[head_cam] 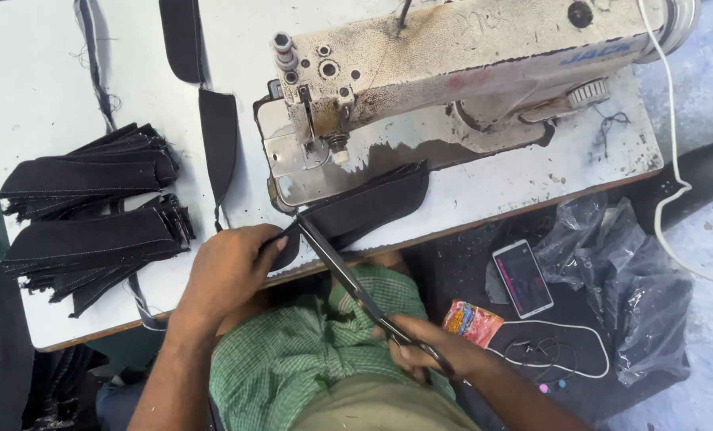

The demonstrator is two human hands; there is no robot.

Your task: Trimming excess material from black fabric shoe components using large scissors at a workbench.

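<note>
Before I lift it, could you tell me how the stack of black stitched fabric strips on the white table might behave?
The stack of black fabric strips probably flops and fans apart: its ends already splay. Likely light, and frayed threads may snag the second stack.

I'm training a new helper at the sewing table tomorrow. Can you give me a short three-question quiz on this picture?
1. True or false: the right hand holds the scissors by the handles.
2. What does the left hand pinch at the table edge?
A. the phone
B. a dark fabric piece
C. the white cable
3. Fill in: two stacks of dark fabric strips lie to the ____ of the sewing machine in the picture.

Key:
1. True.
2. B, the dark fabric piece, with the scissor tips right at the fingers.
3. Left.
</note>
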